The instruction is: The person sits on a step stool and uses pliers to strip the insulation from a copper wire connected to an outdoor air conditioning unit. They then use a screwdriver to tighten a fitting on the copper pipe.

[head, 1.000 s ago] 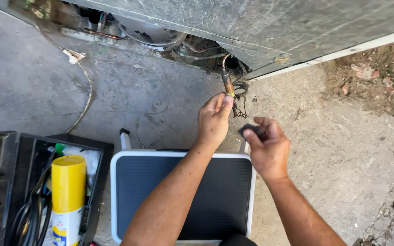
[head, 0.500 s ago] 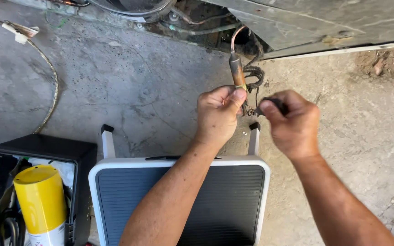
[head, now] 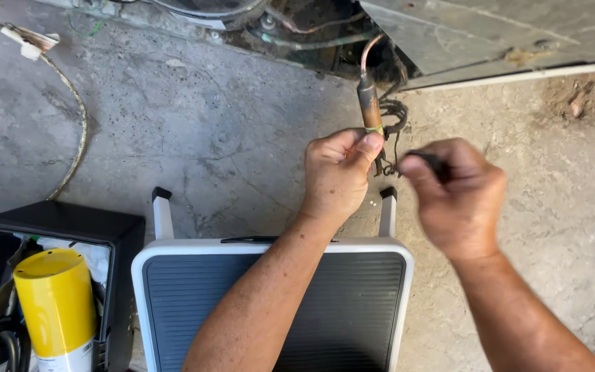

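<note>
My left hand (head: pixel 339 172) grips the lower end of a copper cylinder (head: pixel 368 103) on a thin copper tube that curves up into the underside of a metal appliance (head: pixel 490 34). My right hand (head: pixel 457 196) is just to the right of it, closed on a small dark tool (head: pixel 427 160) whose tip points at a coil of thin dark wire (head: pixel 394 117) beside the cylinder. The right hand is blurred by motion.
A white and grey step stool (head: pixel 273 303) stands below my arms on the concrete floor (head: pixel 208 138). At lower left a black tool box (head: pixel 56 234) holds a yellow spray can (head: pixel 56 310). A cable with a white connector (head: pixel 32 45) trails at upper left.
The view has shifted, so the stool and tool box sit higher and nearer. My right hand has moved in closer to the copper cylinder. My left hand keeps its grip.
</note>
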